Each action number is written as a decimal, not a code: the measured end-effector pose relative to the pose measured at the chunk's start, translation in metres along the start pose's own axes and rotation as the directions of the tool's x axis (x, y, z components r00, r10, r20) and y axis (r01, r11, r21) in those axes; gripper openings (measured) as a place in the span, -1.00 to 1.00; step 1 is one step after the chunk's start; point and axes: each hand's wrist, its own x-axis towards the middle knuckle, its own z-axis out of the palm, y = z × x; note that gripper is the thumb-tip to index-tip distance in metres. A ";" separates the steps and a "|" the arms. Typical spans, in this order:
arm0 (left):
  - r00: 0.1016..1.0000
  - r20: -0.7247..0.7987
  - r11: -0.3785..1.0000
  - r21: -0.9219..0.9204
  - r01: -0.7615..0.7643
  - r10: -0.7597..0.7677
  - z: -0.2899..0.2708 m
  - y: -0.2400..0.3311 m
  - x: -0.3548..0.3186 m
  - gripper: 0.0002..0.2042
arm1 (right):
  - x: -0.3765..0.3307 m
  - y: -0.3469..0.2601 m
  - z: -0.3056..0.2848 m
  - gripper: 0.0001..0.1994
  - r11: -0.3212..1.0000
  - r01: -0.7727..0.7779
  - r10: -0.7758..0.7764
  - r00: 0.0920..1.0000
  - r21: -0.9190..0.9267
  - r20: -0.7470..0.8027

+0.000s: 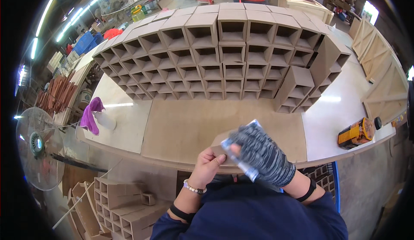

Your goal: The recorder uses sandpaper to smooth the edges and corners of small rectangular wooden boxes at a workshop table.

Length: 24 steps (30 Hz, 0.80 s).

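Close to my body at the table's front edge, my left hand (208, 166) is bare and pinches the near side of a brown board piece (221, 141) between thumb and fingers. My right hand (265, 157), in a grey knitted glove, is closed round a flat, shiny white-and-blue object (246, 169) and lies over the board's right side. What kind of object this is cannot be made out; the hand covers its middle. Much of the board piece is hidden under the glove.
Beyond my hands, stacked open brown boxes (205, 55) form a wall on the table (172, 126). At left stands a white container with a purple cloth (91, 115); at right lies a yellow-and-black jar (355, 133). A fan (38, 143) and more boxes (116, 197) are lower left.
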 end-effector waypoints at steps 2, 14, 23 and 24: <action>0.999 -0.017 0.999 -0.011 0.051 -0.051 0.000 0.005 -0.005 -0.74 | -0.004 0.005 0.009 -0.60 0.999 0.021 -0.021 1.000 0.037 0.012; 0.993 0.056 0.972 0.208 -0.113 0.104 -0.005 0.014 -0.014 -0.77 | 0.003 0.016 0.014 -0.68 0.997 0.037 -0.036 0.999 -0.062 0.011; 0.993 0.042 0.973 0.199 -0.117 0.111 -0.007 0.014 -0.014 -0.79 | -0.006 0.015 0.016 -0.57 0.999 -0.003 0.002 0.999 -0.035 -0.042; 0.993 0.045 0.971 0.207 -0.117 0.110 -0.008 0.015 -0.015 -0.79 | 0.002 0.002 0.010 -0.57 0.992 0.024 -0.015 0.997 -0.123 0.074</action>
